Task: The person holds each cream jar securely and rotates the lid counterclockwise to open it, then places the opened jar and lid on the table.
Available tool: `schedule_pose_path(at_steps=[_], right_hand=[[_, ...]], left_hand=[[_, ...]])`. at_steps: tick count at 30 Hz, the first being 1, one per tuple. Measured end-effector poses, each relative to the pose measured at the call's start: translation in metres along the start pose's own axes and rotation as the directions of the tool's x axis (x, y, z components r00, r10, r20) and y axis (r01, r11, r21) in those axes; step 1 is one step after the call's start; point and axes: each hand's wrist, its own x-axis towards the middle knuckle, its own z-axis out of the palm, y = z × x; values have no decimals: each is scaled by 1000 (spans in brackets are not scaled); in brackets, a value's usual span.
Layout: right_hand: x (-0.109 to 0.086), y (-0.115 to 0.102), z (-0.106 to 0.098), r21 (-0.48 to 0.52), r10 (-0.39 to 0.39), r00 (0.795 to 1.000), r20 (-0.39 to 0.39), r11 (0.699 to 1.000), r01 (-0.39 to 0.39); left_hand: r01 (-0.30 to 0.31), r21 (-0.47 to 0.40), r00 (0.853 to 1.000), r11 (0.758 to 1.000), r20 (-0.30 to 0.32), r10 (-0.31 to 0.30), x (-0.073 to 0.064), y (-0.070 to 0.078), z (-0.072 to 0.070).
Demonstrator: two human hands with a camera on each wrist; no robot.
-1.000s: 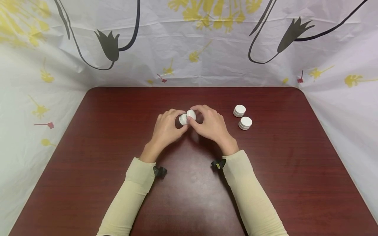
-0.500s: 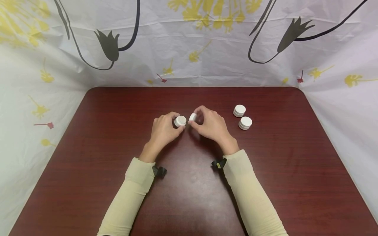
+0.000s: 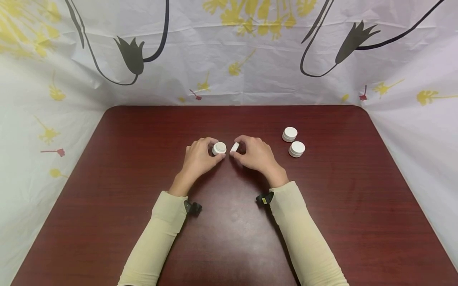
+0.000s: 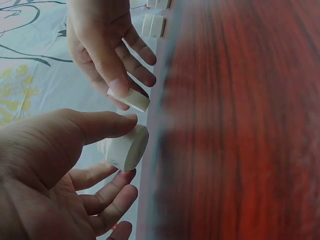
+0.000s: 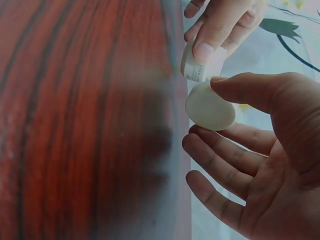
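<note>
Between thumb and fingers, my left hand (image 3: pixel 198 157) grips a small round white jar (image 3: pixel 219 148), its top uncovered. Print shows on the side of that jar (image 5: pixel 194 70) in the right wrist view. My right hand (image 3: pixel 258 156) pinches a white lid (image 3: pixel 234 147) by its edge, tilted on its side just right of the jar. A narrow gap parts the lid and jar in the head view. In the left wrist view the lid (image 4: pixel 131 100) appears beyond the jar (image 4: pixel 127 149).
Two more white jars with lids on, one (image 3: pixel 290 134) farther back and one (image 3: pixel 296 149) nearer, stand to the right on the dark red wooden table (image 3: pixel 340 190). A patterned white sheet (image 3: pixel 243 71) hangs behind and along both sides.
The lid has come off the jar and moved right with my right hand, then tipped further over. My left hand has drawn the jar slightly left. The other jars have not moved.
</note>
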Motion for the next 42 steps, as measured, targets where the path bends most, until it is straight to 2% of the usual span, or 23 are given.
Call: schedule_pose_path(at_steps=[15, 42], right_hand=[[2, 4, 4, 22, 61, 998, 6, 998, -61], [-1, 3, 7, -41, 45, 998, 32, 998, -44]], left_hand=[[34, -13, 999, 999, 43, -34, 2, -4, 6], [34, -9, 998, 999, 58, -33, 1, -3, 7]])
